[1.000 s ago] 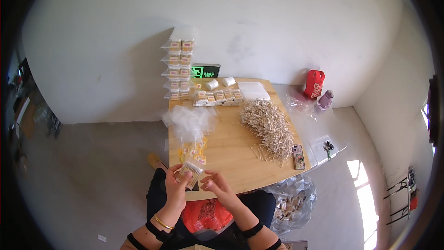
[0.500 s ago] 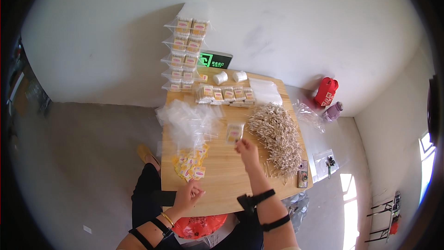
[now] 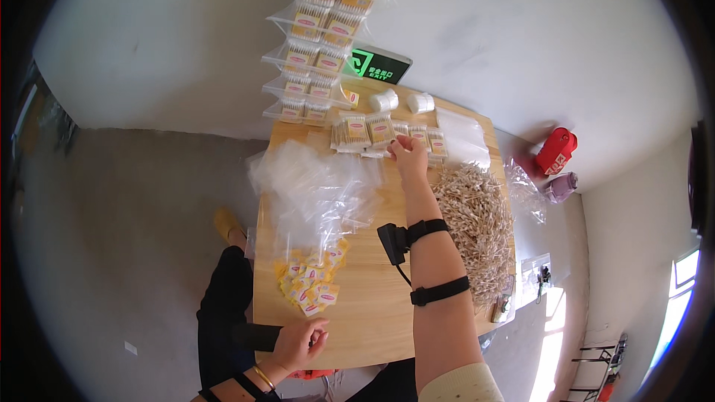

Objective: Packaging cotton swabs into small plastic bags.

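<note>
My right hand (image 3: pixel 408 155) reaches to the back of the table, pinching a small clear packet of cotton swabs (image 3: pixel 381 129) with a yellow-and-white label by its near corner. The packet is over a row of similar packets (image 3: pixel 437 143); whether it touches them I cannot tell. Near the front edge, my left hand (image 3: pixel 300 344) is loosely curled with nothing visible in it. Beyond it lies a heap of small yellow-and-white label cards (image 3: pixel 309 279). Clear plastic bags (image 3: pixel 316 193) are piled behind the cards. A large mound of loose cotton swabs (image 3: pixel 477 231) lies right of my right forearm.
Bags of packed swabs (image 3: pixel 307 22) stand in a tall stack at the back left. Beside it, a green exit sign (image 3: pixel 383 65) leans by the wall. Two white rolls (image 3: pixel 384 100) and flat clear sheets (image 3: pixel 463 138) are at the back. A red bag (image 3: pixel 557 150) sits beyond the table's right side.
My right hand has carried the swab packet from the middle of the table back to the row of packets. My left hand stays near the front edge. The view has shifted.
</note>
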Motion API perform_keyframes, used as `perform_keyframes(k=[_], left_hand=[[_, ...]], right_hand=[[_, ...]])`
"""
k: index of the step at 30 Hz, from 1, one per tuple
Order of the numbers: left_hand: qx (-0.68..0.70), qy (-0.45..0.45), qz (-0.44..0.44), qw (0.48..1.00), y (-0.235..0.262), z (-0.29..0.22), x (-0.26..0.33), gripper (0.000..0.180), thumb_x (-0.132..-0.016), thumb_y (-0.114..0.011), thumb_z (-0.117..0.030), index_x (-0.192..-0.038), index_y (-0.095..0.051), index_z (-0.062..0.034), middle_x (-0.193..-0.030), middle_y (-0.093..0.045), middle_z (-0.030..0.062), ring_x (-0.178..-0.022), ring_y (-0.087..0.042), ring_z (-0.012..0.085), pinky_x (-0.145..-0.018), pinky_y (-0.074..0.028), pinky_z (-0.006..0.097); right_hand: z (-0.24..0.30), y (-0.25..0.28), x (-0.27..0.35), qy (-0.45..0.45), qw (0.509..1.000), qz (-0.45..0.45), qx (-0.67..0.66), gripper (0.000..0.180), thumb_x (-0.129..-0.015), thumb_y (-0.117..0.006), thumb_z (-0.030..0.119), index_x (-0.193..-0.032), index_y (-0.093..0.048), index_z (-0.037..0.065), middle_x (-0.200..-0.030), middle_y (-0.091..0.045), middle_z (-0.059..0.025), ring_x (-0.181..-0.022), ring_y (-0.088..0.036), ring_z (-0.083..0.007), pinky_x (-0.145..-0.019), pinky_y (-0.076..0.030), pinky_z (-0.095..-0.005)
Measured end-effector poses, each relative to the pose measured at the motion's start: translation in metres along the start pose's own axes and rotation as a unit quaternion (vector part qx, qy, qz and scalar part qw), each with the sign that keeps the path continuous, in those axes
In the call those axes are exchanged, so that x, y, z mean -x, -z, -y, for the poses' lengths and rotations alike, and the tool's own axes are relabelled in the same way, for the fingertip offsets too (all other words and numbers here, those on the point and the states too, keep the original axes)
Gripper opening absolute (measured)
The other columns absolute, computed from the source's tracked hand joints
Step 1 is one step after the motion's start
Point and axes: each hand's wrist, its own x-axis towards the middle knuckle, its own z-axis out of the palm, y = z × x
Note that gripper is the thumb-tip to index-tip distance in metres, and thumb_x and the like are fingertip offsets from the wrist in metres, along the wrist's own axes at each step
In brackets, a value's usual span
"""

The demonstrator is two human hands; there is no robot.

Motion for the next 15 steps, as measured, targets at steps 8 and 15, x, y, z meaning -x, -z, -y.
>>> perform_keyframes(k=[8, 15], left_hand=[[0.004, -0.001, -0.009, 1.0, 0.004, -0.002, 0.0, 0.029, -0.092, -0.071, -0.01, -0.12, -0.062, -0.0072, -0.081, -0.069, 0.0063, -0.067, -0.069, 0.0234, -0.061, -0.054, 0.034], [-0.002, -0.027, -0.027, 0.999, -0.002, -0.003, -0.002, 0.026, -0.092, -0.069, -0.01, -0.117, -0.063, -0.0086, -0.081, -0.069, 0.008, -0.069, -0.069, 0.0274, -0.062, -0.054, 0.038]], right_hand=[[-0.037, 0.025, 0.074, 0.092, 0.94, 0.117, 0.309, 0.031, -0.083, -0.082, 0.024, -0.1, -0.066, 0.004, -0.093, -0.065, -0.0128, -0.089, -0.064, -0.0274, -0.078, -0.053, -0.0389], [-0.058, 0.053, 0.105, -0.048, 0.935, 0.173, 0.305, 0.042, -0.082, -0.086, 0.03, -0.105, -0.068, 0.001, -0.095, -0.069, -0.0121, -0.085, -0.065, -0.0242, -0.078, -0.054, -0.0369]])
